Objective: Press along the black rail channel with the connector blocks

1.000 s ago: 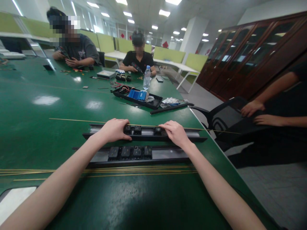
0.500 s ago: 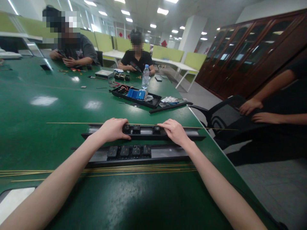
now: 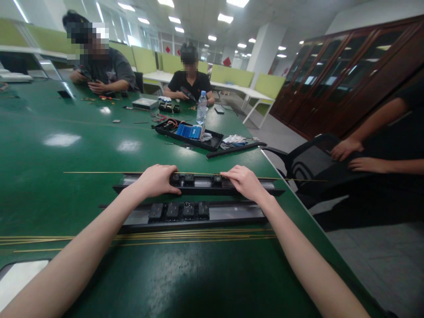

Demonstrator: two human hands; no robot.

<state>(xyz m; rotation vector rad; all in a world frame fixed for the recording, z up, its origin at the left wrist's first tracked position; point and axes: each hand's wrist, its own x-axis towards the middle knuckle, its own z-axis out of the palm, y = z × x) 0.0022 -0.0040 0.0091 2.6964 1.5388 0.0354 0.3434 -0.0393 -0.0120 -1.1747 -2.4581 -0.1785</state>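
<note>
A long black rail point(image 3: 212, 191) with a silvery channel and several small black blocks point(image 3: 189, 179) lies crosswise on the table. My left hand point(image 3: 157, 180) is closed around its left half, thumb on the near side and fingers over the far edge. Along the far edge runs a thin brass rod point(image 3: 94, 172), sticking out past both ends of the rail. My right hand point(image 3: 245, 181) pinches the rod beside the rightmost block. Closer to me lies a second black rail point(image 3: 236, 211), bearing several larger black blocks point(image 3: 172, 210) in a row.
Several loose brass rods point(image 3: 198, 234) lie in front of the near rail. Beyond are a black tray point(image 3: 162, 129) of tools, a water bottle point(image 3: 202, 108) and a black strip point(image 3: 235, 150). Two people sit across the table; another's hands point(image 3: 347, 148) rest on a chair at right.
Almost nothing differs. The view has tilted very slightly, and both hands keep their places on the rail and rod.
</note>
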